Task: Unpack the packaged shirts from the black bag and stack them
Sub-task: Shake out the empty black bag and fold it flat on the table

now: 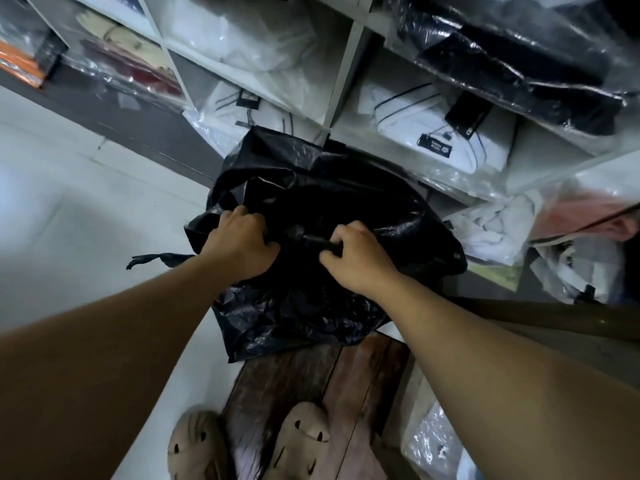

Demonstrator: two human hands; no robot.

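A large black plastic bag [311, 188] stands on the floor in front of a white shelf unit. My left hand [240, 242] clutches the bag's crumpled top on the left. My right hand [356, 259] grips the twisted knot of plastic at the bag's mouth. Both fists are closed tight on the plastic, a short gap apart. The bag's contents are hidden. Packaged white shirts [446, 140] in clear wrap lie in the shelf compartments behind the bag.
The white shelf unit [341, 74] holds wrapped white, dark and red garments. Loose wrapped clothes [498, 230] pile up at the right. White tiled floor [86, 202] spreads to the left. My beige clogs [301, 441] stand on a dark wooden board below.
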